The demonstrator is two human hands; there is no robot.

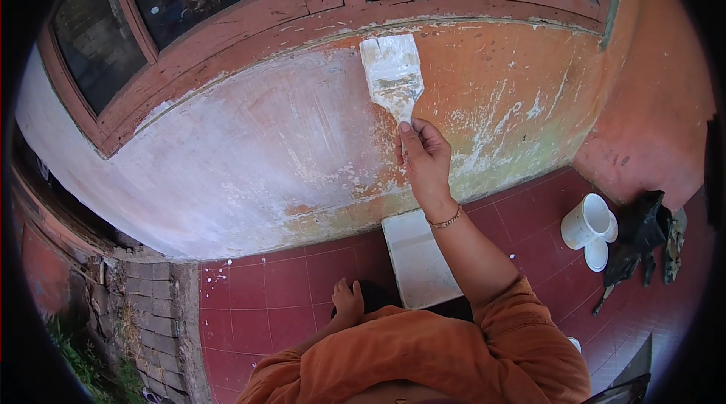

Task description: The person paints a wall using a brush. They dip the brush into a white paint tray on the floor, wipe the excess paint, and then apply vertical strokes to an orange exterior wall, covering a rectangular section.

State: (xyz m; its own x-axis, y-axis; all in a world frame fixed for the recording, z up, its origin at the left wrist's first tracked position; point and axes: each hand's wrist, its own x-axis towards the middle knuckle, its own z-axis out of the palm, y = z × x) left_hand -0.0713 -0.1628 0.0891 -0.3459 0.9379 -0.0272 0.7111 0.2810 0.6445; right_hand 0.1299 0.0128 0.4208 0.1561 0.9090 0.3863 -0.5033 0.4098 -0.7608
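Observation:
My right hand (pixel 428 158) grips the handle of a wide paintbrush (pixel 395 71), raised in front of the wall. White paint covers its bristles, and more is smeared on the ferrule and handle. The bristles are at the wall's upper part, just below the window frame; whether they touch it I cannot tell. Left of the brush the wall (pixel 249 147) is coated whitish. To its right the surface is orange with scraped, pale patches. My left hand (pixel 348 299) rests low by my dark-clothed knee, holding nothing, its fingers loosely apart.
Above the wall runs a worn reddish wooden window frame (pixel 227 37). A white slab-like object (pixel 420 256) lies on the red tiled floor (pixel 257 298) before me. On the right are a white bucket (pixel 584 222) and crumpled black plastic (pixel 639 237). Grey paving (pixel 155 306) borders the left.

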